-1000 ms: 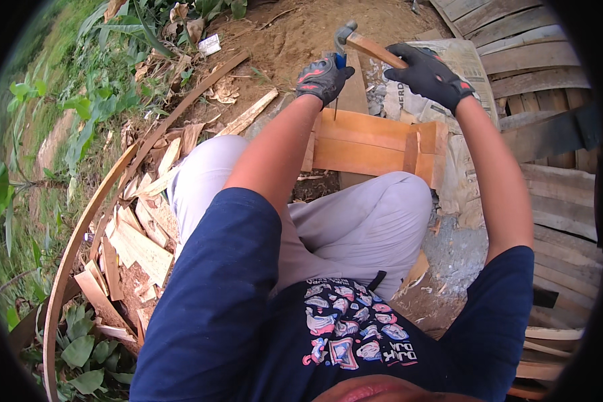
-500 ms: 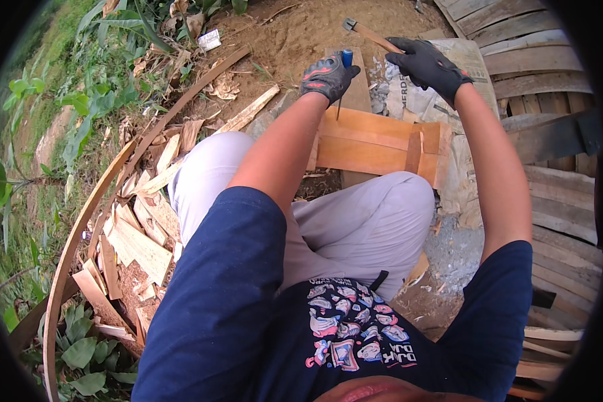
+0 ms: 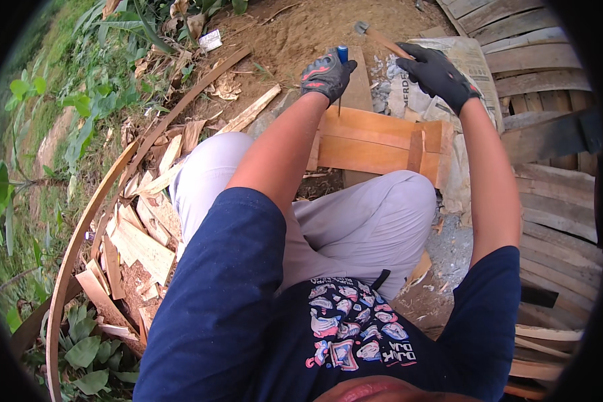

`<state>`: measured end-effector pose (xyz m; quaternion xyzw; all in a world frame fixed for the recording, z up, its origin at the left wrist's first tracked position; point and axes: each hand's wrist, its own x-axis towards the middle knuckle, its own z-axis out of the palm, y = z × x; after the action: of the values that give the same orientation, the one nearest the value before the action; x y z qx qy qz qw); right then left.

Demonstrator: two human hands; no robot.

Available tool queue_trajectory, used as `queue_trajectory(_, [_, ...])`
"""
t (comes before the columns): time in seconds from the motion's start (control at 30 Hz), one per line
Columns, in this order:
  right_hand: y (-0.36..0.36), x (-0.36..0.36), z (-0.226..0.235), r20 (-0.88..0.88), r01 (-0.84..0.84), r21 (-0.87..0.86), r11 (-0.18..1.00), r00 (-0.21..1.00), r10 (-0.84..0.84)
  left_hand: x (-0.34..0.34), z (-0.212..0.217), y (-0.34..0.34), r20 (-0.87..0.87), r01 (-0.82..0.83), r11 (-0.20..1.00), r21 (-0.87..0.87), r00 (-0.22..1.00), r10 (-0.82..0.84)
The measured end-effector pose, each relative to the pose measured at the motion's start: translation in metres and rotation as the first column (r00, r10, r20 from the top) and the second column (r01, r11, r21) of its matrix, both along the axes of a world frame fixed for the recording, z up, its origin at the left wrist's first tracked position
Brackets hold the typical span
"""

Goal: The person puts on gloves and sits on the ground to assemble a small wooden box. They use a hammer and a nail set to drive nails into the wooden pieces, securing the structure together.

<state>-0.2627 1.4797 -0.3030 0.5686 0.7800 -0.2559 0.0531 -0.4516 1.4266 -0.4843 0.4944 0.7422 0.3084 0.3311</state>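
Observation:
My left hand [image 3: 325, 76], in a black and grey glove with red marks, is closed around a blue-handled screwdriver [image 3: 342, 53]. The thin shaft points down at the far edge of an orange-brown wooden panel [image 3: 365, 151], held upright there. My right hand [image 3: 437, 74], in a black glove, grips the wooden handle of a hammer [image 3: 386, 44]. The hammer's head is raised beyond the screwdriver and to its right, apart from it. A narrow strip [image 3: 415, 151] crosses the panel near its right end. Whether the screwdriver's tip touches the wood is hard to tell.
A plank [image 3: 358, 74] lies beneath the panel, beside a printed sack [image 3: 465, 67] and grey rubble. Split wood scraps [image 3: 137, 248] and a long bent strip [image 3: 74, 261] lie at left. Slatted wood [image 3: 556, 201] stands along the right. My bent knees are just nearer than the panel.
The hammer and my right hand have shifted a little to the right, while my right elbow has drawn inward. My left hand and the screwdriver have barely moved.

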Motion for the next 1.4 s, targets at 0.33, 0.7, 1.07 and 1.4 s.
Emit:
queue_trajectory(0.33, [-0.054,0.126,-0.023,-0.226,0.386,0.062,0.92,0.904,-0.364,-0.003,0.002,0.0,-0.006,0.029,1.0,-0.005,1.0,-0.029])
queue_trajectory(0.7, [-0.07,0.073,0.015,-0.319,0.297,-0.091,0.95,0.895,-0.311,-0.003,-0.004,0.002,-0.039,0.06,0.998,0.036,0.998,-0.059])
queue_trajectory(1.07, [-0.005,-0.007,0.021,-0.129,0.016,-0.066,0.998,0.991,-0.025,0.002,-0.004,0.001,-0.041,0.062,0.997,0.046,0.997,-0.06])
queue_trajectory(1.4, [0.009,-0.036,0.015,0.074,-0.156,0.034,0.987,0.985,0.153,-0.001,0.001,-0.003,-0.008,0.059,0.998,0.026,0.998,-0.059])
